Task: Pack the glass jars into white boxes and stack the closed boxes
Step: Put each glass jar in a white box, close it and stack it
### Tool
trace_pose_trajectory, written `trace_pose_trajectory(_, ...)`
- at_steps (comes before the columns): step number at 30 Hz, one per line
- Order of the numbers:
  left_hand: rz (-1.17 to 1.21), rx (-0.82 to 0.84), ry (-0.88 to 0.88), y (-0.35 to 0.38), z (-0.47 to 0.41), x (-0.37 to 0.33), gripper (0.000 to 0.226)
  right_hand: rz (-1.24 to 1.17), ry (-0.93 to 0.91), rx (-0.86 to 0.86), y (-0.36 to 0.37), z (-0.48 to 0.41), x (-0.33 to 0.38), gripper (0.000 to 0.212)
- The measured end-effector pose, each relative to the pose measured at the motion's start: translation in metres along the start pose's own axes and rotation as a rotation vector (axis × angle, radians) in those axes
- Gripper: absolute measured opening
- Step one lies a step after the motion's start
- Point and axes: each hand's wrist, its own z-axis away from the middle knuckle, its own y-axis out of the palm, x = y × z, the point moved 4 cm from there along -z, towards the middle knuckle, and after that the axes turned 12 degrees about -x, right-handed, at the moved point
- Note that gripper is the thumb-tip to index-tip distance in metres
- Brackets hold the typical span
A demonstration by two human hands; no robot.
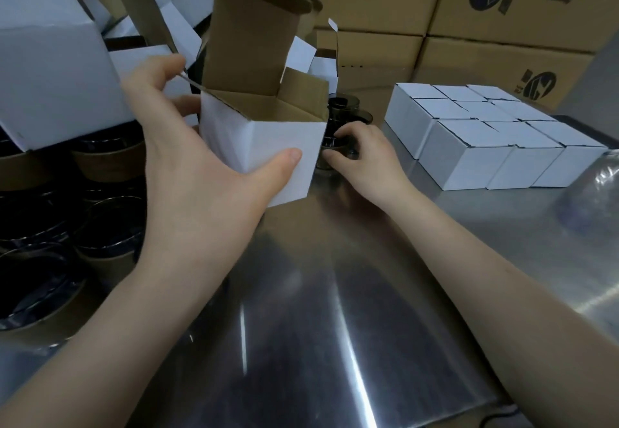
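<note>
My left hand (pixel 187 159) grips an open white box (pixel 281 146) with a brown inside, thumb on its front face and fingers round the back. Its lid flap stands straight up. The box is tilted and held just above the steel table. Right behind it, my right hand (pixel 361 153) curls round a dark glass jar (pixel 330 159) standing on the table, partly hidden by the box. More dark glass jars (pixel 348 109) stand just beyond. A block of closed white boxes (pixel 482 139) sits in rows at the right.
The steel table (pixel 335 310) stretches toward me. Several unfolded white boxes (pixel 50 59) pile up at the left above dark round containers (pixel 100 226). Large brown cartons (pixel 502 9) wall off the back. Clear plastic wrap (pixel 596 193) lies at the right edge.
</note>
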Motion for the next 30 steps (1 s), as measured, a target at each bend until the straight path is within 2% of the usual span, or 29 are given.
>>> trace_pose_trajectory(2,0.03,0.011,0.002,0.003,0.002,0.005,0.091,-0.031,0.011,-0.021,-0.002,0.0,0.001,0.026)
trace_pose_trajectory(12,-0.009,0.117,0.054,0.018,0.019,0.006,0.095,-0.176,0.181,-0.121,-0.02,-0.001,-0.001,0.03)
trace_pose_trajectory(16,0.032,0.126,0.051,0.02,0.024,0.003,0.093,-0.47,0.352,-0.227,-0.036,-0.004,-0.001,0.042)
trace_pose_trajectory(20,0.036,0.166,0.038,0.027,0.034,0.0,0.096,-0.854,0.435,-0.257,-0.05,-0.011,0.002,0.049)
trace_pose_trajectory(25,0.043,0.183,-0.059,0.037,0.041,0.009,0.098,-1.233,0.387,-0.185,-0.063,-0.013,0.015,0.015)
trace_pose_trajectory(30,0.091,0.207,-0.163,0.042,0.04,0.019,0.096,-1.382,0.261,-0.018,-0.071,-0.008,0.028,0.01)
